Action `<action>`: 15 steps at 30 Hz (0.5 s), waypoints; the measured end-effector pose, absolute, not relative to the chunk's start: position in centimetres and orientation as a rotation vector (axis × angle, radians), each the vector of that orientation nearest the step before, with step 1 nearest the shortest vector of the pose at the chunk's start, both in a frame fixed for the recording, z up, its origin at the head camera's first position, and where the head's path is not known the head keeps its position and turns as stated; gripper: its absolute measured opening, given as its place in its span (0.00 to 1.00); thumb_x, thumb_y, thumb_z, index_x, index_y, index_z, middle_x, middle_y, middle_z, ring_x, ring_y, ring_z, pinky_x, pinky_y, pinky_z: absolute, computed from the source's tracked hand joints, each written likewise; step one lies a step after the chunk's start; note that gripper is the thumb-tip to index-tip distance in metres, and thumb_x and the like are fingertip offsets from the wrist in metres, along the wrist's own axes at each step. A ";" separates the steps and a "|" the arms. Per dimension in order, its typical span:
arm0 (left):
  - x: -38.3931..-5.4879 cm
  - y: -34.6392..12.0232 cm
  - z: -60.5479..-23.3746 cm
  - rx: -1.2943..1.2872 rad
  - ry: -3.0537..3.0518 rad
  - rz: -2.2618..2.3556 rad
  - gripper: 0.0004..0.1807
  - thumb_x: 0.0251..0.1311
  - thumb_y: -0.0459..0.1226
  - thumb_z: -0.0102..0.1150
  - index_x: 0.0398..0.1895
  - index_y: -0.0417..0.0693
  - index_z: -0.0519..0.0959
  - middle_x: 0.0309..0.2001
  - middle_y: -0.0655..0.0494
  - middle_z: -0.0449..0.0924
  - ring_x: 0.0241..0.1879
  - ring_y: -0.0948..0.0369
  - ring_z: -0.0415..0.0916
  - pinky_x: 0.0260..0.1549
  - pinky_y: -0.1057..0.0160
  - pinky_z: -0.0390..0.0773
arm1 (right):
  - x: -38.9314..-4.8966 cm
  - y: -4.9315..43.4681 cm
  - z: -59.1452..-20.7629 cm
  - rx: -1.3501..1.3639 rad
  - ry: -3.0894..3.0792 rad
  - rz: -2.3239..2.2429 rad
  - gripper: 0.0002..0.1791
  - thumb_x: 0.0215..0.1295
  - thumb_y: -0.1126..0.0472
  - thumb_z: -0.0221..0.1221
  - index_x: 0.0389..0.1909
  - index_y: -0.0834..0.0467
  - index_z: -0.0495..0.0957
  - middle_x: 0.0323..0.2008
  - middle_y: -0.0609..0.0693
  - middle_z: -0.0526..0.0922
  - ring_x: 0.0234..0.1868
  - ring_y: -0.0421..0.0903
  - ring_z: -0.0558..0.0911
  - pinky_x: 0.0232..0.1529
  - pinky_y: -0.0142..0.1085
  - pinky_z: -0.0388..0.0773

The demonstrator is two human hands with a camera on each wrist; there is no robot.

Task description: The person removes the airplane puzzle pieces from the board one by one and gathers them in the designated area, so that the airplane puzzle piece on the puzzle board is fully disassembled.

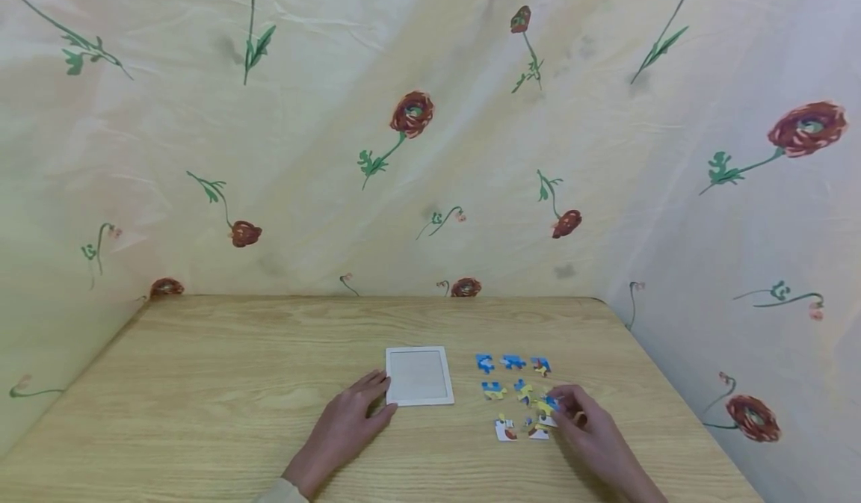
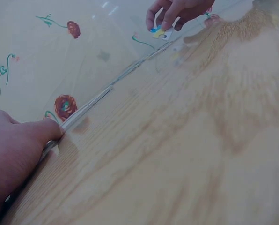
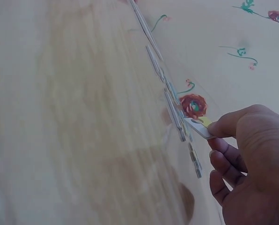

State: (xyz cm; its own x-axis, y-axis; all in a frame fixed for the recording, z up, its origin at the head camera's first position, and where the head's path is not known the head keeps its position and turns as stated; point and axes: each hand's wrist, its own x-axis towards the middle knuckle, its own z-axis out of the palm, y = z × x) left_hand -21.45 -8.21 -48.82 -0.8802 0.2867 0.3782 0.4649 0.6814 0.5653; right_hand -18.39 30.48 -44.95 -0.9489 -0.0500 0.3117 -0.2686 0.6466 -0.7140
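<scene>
A white square frame [image 1: 424, 401] lies flat on the wooden table. My left hand [image 1: 353, 417] rests at its left side, fingers loosely extended and touching the edge; the left wrist view has the thumb [image 2: 46, 130] beside the frame's thin edge. To the right, my right hand [image 1: 592, 432] pinches a blue, yellow and white jigsaw piece [image 3: 200, 127] between thumb and fingers, tilted and raised over the other pieces. The left wrist view also catches this piece [image 2: 159, 33] under the fingertips. Part of it is hidden by the fingers.
Several loose jigsaw pieces [image 1: 513, 362] lie in rough rows right of the frame, with white-cornered pieces [image 1: 506, 430] in the nearest row. Flower-patterned cloth [image 1: 303, 152] hangs behind the table [image 1: 235, 383] and along both its sides.
</scene>
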 end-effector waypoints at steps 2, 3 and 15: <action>-21.5 -8.2 -48.9 -0.604 -2.633 -0.987 0.25 0.70 0.45 0.65 0.61 0.34 0.81 0.66 0.40 0.77 0.67 0.44 0.73 0.61 0.41 0.75 | -18.3 30.8 -45.0 0.268 -2.587 1.168 0.15 0.65 0.78 0.62 0.49 0.62 0.79 0.36 0.45 0.77 0.35 0.36 0.74 0.31 0.30 0.74; -21.5 -8.2 -48.9 -0.605 -2.631 -0.984 0.25 0.70 0.45 0.65 0.61 0.34 0.81 0.66 0.40 0.77 0.67 0.44 0.73 0.61 0.41 0.75 | -18.2 30.9 -45.0 0.268 -2.584 1.160 0.15 0.65 0.78 0.62 0.49 0.62 0.79 0.35 0.45 0.77 0.34 0.36 0.74 0.31 0.30 0.74; -21.5 -8.2 -48.9 -0.603 -2.632 -0.983 0.25 0.69 0.44 0.66 0.61 0.34 0.81 0.65 0.39 0.77 0.67 0.43 0.73 0.60 0.41 0.76 | -17.7 32.5 -44.7 0.085 -2.747 1.163 0.13 0.70 0.75 0.59 0.53 0.65 0.75 0.36 0.49 0.76 0.35 0.38 0.73 0.32 0.31 0.74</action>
State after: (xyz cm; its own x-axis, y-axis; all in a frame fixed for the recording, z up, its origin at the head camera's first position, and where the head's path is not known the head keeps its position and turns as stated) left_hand -21.53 -8.19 -48.92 -0.8779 0.2867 0.3835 0.4679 0.6839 0.5598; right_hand -17.66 32.54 -44.73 -0.9860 0.0091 0.1663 -0.1131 0.6965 -0.7086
